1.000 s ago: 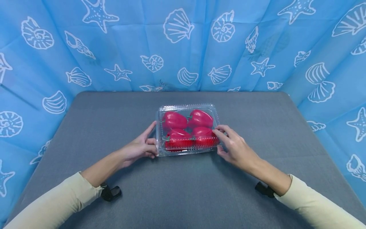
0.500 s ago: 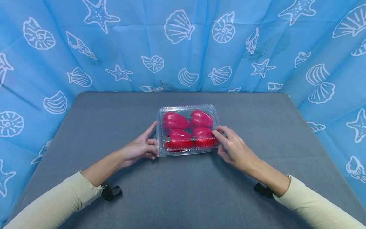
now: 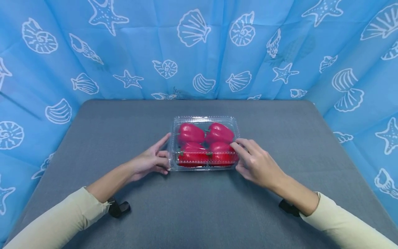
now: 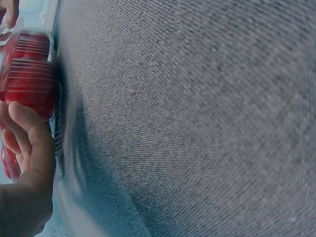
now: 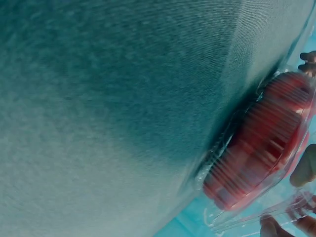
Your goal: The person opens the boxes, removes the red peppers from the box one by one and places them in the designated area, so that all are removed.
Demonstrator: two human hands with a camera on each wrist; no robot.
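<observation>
Nearest to you are your two pale sleeves [image 3: 66,209], with a black device [image 3: 119,209] under each wrist, probably put so low in order to look along the hand. A little farther, your left hand [image 3: 149,161] holds the left rim of the clear container [image 3: 190,169], with fingers bent against it and one stretched along the side, maybe in order that the box does not turn. Your right hand [image 3: 256,162] pinches the right edge near the front corner, thumb low and fingertips on the upper plastic; this gives, I think, support from the opposite side. The container lies on the middle part of the bench [image 3: 202,214], its long side facing you, so both arms reach it equally. Inside are four red peppers [image 3: 190,133] in two rows; the narrow space probably prevents them from rolling. Whether the lid [image 3: 203,119] is fully fastened, I cannot tell. Behind the bench hangs a blue curtain [image 3: 124,52] with white shells
</observation>
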